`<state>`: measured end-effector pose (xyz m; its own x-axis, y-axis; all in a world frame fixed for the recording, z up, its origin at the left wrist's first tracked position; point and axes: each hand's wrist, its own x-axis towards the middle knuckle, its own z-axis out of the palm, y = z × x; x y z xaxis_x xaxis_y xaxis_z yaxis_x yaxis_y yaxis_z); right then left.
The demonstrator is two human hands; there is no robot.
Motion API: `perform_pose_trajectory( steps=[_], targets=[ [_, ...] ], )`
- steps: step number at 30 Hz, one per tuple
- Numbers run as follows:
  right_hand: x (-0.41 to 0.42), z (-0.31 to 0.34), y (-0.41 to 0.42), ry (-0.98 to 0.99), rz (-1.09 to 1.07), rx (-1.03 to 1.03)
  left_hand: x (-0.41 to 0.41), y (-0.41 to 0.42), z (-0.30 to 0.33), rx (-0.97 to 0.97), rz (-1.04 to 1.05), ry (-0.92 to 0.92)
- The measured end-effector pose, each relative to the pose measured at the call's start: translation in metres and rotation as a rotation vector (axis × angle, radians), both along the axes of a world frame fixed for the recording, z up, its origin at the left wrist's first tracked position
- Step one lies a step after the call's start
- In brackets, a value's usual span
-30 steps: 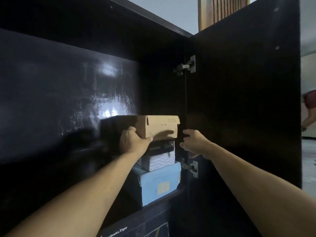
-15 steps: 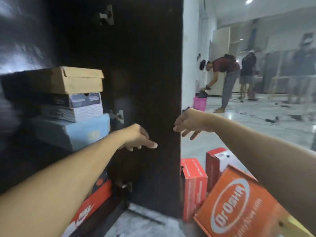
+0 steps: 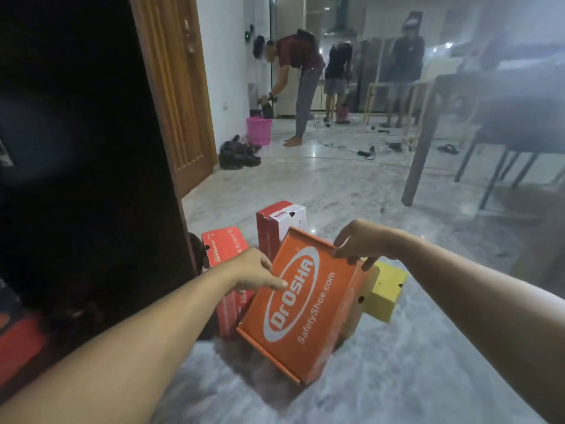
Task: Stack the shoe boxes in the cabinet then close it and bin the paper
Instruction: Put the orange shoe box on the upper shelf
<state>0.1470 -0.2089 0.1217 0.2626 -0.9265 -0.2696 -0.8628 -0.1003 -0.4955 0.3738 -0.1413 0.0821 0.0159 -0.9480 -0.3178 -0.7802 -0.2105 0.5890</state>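
The orange shoe box, with "DrOSHA SafetyShoe.com" printed on its lid, stands tilted on the marble floor, just to the right of the dark cabinet door. Both hands are on this box. The right hand grips the far upper corner of the lid, with fingers curled over the edge. The left hand lies at the left edge of the lid with fingers nearly straight, touching the lid; I cannot tell if it really grasps the box.

Behind the orange box, on its far left side, a red box stands upright, partly hidden by the left hand. A red and white box stands just beyond the far edge of the orange box. A yellow box lies just beside the right side of the orange box, under the right wrist.

Far beyond the orange box, a pink basket stands on the floor near a white wall, and a person bends over next to it. Two other people stand further back; they are blurred.
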Motion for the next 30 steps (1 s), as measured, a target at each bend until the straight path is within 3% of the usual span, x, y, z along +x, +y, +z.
perform_pose_trajectory(
  steps=[6, 15, 21, 30],
  targets=[
    [-0.039, -0.073, -0.058, 0.142, -0.052, -0.141, -0.021, -0.034, -0.1, 0.082, 0.133, 0.106],
    [-0.042, -0.129, -0.106, 0.137, 0.012, -0.172, -0.034, -0.028, -0.218, 0.193, 0.605, 0.454],
    [-0.036, -0.146, -0.11, 0.167, 0.129, -0.178, -0.056, -0.011, -0.248, 0.415, 0.724, 0.734],
    [-0.03, -0.127, -0.085, 0.138, 0.14, -0.312, -0.066, 0.012, -0.237, 0.178, 0.726, 0.792]
  ],
)
